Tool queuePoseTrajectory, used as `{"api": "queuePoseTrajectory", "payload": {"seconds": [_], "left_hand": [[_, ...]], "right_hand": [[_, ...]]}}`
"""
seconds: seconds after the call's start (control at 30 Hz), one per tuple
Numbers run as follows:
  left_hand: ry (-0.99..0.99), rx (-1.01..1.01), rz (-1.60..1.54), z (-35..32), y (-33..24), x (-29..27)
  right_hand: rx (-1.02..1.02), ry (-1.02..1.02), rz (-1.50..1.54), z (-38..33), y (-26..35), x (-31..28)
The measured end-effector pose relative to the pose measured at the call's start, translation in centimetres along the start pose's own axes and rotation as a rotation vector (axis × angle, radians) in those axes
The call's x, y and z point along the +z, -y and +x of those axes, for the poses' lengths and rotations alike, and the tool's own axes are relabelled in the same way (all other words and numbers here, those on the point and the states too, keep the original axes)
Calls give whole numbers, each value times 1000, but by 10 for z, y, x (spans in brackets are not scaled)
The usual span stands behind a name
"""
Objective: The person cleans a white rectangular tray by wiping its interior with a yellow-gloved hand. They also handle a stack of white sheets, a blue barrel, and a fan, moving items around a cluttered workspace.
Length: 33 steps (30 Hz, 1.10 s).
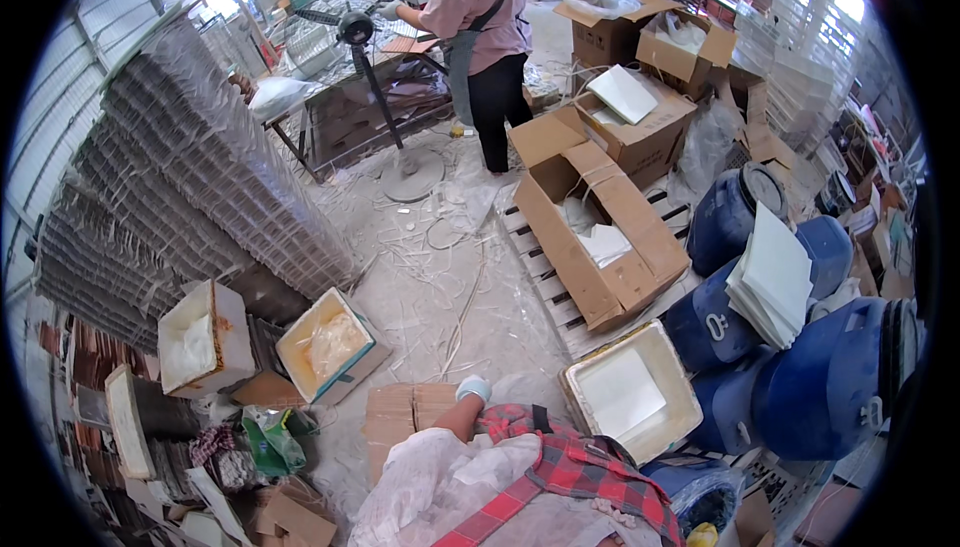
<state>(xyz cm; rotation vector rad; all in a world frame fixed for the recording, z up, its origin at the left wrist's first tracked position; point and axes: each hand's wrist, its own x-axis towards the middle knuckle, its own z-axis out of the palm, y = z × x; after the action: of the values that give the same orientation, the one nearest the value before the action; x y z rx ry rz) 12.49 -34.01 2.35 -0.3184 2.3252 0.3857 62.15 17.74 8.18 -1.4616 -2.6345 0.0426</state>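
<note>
My left hand (474, 388), in a pale glove, rests low in front of my body beside a flattened brown cardboard piece (392, 425). Its fingers cannot be made out, and nothing shows in it. The bare forearm comes out of white, gauzy clothing with a red-and-black plaid strap across it. My right hand is not in view. To the right of the left hand stands an open foam box (660, 372) with a white sheet inside. Another foam box (362, 362), holding a cream-coloured mass, is to its left.
Blue drums (815, 387) crowd the right, with white sheets (772, 277) on top. Open cartons (640, 257) sit on a pallet ahead. Tall wrapped stacks (200, 167) line the left. A co-worker (485, 17) stands at a table behind a pedestal fan (357, 29). Scraps litter the floor.
</note>
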Motion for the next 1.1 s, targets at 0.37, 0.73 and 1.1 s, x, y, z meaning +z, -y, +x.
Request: {"api": "queuePoseTrajectory", "payload": {"seconds": [0.37, 0.73, 1.1], "left_hand": [[0, 61, 32, 3, -22, 0], [15, 179, 71, 33, -20, 16], [23, 172, 73, 9, -36, 2]], "right_hand": [[47, -27, -6, -18, -8, 1], [70, -52, 11, -22, -8, -2], [91, -70, -15, -38, -23, -5]]}}
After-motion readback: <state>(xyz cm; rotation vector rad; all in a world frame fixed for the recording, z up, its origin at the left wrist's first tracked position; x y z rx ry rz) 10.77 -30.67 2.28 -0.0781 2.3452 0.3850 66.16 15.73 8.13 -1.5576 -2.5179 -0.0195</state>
